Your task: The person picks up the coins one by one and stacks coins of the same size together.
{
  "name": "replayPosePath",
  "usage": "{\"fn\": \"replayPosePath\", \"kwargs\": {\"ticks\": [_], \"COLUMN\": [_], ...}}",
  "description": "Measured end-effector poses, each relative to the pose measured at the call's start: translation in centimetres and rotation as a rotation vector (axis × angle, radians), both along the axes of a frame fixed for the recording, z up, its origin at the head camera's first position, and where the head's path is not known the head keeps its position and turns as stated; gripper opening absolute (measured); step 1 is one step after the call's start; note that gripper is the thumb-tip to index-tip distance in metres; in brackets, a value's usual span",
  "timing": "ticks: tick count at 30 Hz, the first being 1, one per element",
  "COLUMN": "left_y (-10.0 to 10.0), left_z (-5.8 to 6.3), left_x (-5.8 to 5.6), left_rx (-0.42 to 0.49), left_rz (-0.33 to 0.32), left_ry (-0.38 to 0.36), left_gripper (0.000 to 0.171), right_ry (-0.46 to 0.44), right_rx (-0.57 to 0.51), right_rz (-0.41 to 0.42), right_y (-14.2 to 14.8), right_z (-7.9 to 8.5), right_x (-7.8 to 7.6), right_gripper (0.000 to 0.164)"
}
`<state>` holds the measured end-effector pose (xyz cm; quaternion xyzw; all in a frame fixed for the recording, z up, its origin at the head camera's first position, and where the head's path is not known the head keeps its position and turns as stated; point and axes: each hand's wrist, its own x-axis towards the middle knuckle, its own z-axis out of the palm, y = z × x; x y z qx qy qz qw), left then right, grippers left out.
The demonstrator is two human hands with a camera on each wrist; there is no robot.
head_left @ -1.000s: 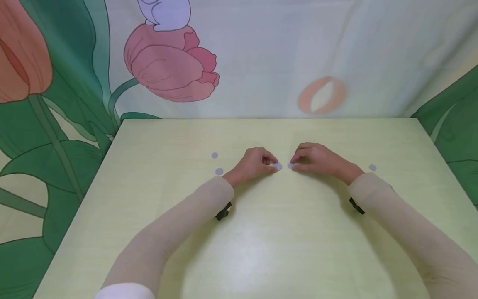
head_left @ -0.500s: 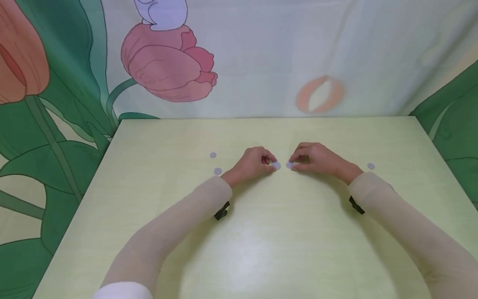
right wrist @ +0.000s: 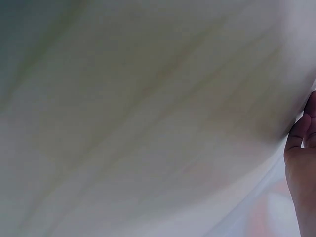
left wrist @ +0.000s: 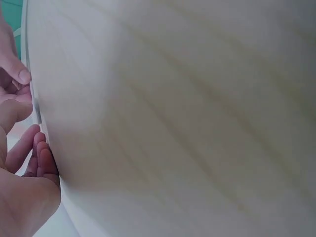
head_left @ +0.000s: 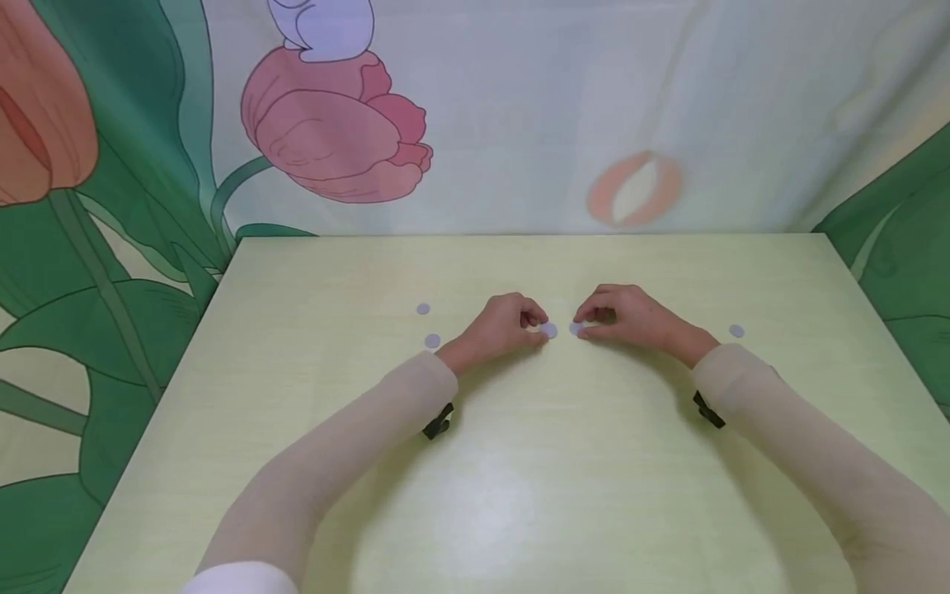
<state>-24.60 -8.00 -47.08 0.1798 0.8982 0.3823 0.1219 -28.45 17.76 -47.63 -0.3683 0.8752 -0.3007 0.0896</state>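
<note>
Two small pale lavender discs lie close together on the table, a narrow gap between them. My left hand (head_left: 508, 323) pinches the left disc (head_left: 549, 330) by its edge between thumb and forefinger. From the other side, the thumb and forefinger of my right hand (head_left: 627, 315) pinch the right disc (head_left: 576, 328), partly covered by the fingertips. In the left wrist view both hands show at the left edge, with their fingertips low at the tabletop. The right wrist view catches only part of the right hand at its right edge; the discs are hidden there.
Two more discs, an upper one (head_left: 423, 308) and a lower one (head_left: 433, 341), lie left of the left hand. Another lavender disc (head_left: 736, 331) lies beyond the right wrist. The pale yellow table (head_left: 490, 462) ends at a flower-printed curtain (head_left: 505, 124).
</note>
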Motion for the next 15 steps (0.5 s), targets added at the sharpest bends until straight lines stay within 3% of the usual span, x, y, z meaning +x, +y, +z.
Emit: {"fn": "replayPosePath", "kwargs": {"ticks": [9, 15], "left_y": [-1.4, -3.3], "left_z": [0.5, 2.1], "left_x": [0.5, 0.9], "left_rx": [0.106, 0.108], "left_rz": [0.025, 0.021], "left_ry": [-0.044, 0.015], "left_gripper": [0.02, 0.021], "right_ry": [-0.005, -0.007], "right_rx": [-0.012, -0.003], "right_rz": [-0.001, 0.009], "right_y": [0.4, 0.6], "right_z": [-0.4, 0.0], "right_x": [-0.1, 0.0], "right_gripper": [0.018, 0.017]}}
